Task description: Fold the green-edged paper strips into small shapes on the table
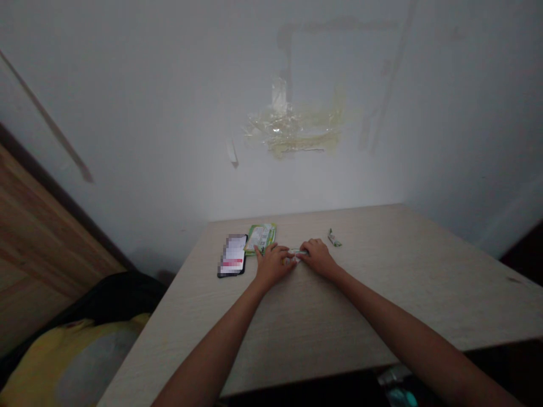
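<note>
On the pale wooden table, my left hand (pixel 274 267) and my right hand (pixel 320 259) meet, fingers pinched at the two ends of a small whitish strip with green print (pixel 300 252). The fingers cover most of this strip, so its exact kind does not show. Close behind my left hand lies a green and white printed packet (pixel 262 236), near my thumb. A similar small, crumpled green and white strip (pixel 334 238) rests beyond my right hand, apart from it.
A phone (pixel 233 257) with a lit screen lies left of the packet. Behind the table (pixel 382 282) rises a white wall (pixel 148 141) with peeling tape (pixel 292 124). A yellow and grey soft item (pixel 76 362) sits on the lower left, beside wooden panelling (pixel 29 226).
</note>
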